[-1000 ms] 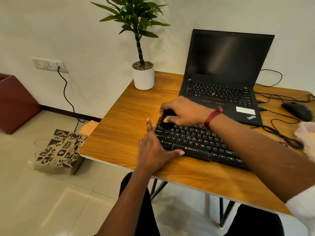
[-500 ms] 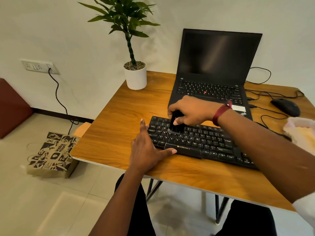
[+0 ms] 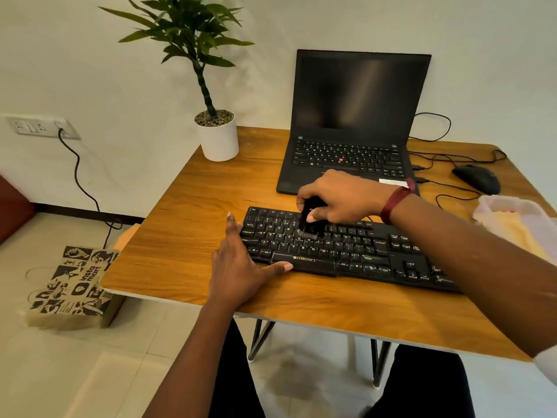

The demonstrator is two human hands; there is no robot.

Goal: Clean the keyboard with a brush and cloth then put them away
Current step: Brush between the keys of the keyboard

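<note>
A black keyboard (image 3: 355, 254) lies across the wooden table (image 3: 187, 236), in front of the laptop. My right hand (image 3: 340, 197) grips a small black brush (image 3: 310, 218), and its bristles touch the keys in the keyboard's middle-left rows. My left hand (image 3: 238, 267) lies flat at the keyboard's left end, with straight fingers against the left edge and the thumb along the front edge. A pale cloth (image 3: 512, 221) lies crumpled on the table at the far right, apart from both hands.
An open black laptop (image 3: 355, 122) stands behind the keyboard. A potted plant (image 3: 217, 137) is at the back left, a black mouse (image 3: 477, 178) with loose cables at the back right. A printed paper bag (image 3: 75, 288) sits on the floor to the left.
My right hand has swept the brush rightward over the keys, from the keyboard's top left corner to its middle-left rows. My left hand has stayed at the left end.
</note>
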